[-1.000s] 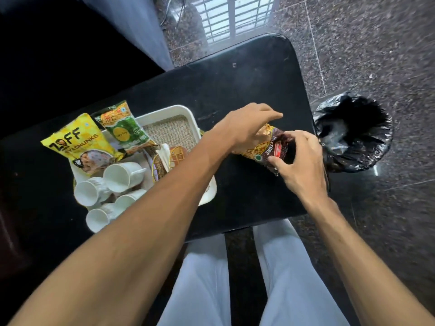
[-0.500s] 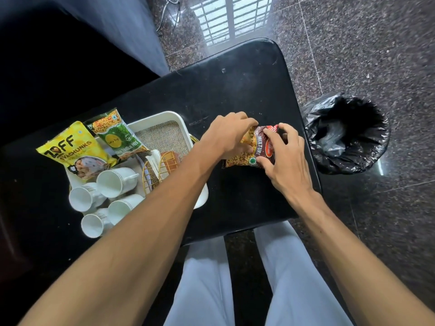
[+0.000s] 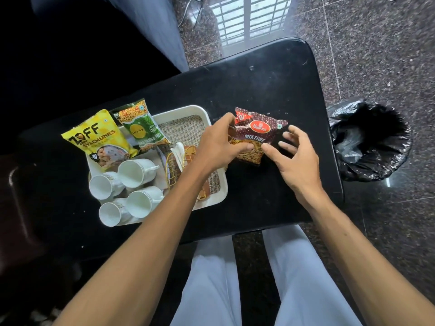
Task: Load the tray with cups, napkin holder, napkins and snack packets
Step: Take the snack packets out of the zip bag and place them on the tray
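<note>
A maroon "Mixture" snack packet stands tilted just right of the white tray on the black table. My left hand grips its left side, thumb across the front. My right hand hovers at the packet's right with fingers spread, its thumb tip at the lower corner. In the tray lie several white cups on their sides, a gold wire napkin holder with white napkins, a yellow Zoff packet and a green packet. My left forearm hides the tray's near right part.
The black table ends close to my legs and on the right. A bin lined with a black bag stands on the granite floor just past the right edge. A dark seat sits left of the table.
The maroon packet has turned so its front faces up. My right hand has let go of it and spread its fingers; my left hand still holds it.
</note>
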Demonstrator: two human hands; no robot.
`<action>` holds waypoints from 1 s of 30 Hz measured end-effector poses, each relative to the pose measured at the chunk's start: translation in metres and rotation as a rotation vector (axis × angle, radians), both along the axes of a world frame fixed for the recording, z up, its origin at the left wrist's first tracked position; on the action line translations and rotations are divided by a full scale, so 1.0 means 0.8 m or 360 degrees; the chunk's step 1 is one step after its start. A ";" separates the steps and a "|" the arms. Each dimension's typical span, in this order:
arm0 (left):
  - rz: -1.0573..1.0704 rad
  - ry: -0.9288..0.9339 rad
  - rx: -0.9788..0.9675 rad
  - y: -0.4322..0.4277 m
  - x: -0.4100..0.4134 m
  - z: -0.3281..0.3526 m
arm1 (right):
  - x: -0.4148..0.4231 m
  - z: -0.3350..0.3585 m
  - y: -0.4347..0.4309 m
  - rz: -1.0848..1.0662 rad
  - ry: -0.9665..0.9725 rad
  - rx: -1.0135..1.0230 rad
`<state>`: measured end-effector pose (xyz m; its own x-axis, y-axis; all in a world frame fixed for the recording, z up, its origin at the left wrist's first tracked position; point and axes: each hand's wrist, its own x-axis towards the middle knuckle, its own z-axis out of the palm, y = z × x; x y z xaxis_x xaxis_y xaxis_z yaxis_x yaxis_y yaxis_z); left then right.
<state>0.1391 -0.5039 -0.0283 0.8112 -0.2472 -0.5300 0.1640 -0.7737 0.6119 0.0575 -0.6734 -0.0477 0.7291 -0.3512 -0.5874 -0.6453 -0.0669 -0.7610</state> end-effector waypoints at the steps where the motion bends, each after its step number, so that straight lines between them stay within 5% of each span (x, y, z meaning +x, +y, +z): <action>1: 0.0074 -0.0006 -0.0032 0.006 -0.002 0.003 | 0.003 0.003 0.006 0.0040 -0.0019 0.0027; 9: 0.0591 -0.0091 -0.0335 0.062 -0.002 0.040 | 0.054 0.035 0.067 0.0341 -0.0236 -0.0088; 18: 0.1135 -0.0344 -0.0178 0.136 0.019 0.038 | 0.115 0.039 0.157 0.0544 -0.0352 -0.0235; 30: 0.1376 0.0053 -0.0243 0.171 0.032 0.004 | 0.124 0.017 0.201 0.0630 -0.0264 -0.0482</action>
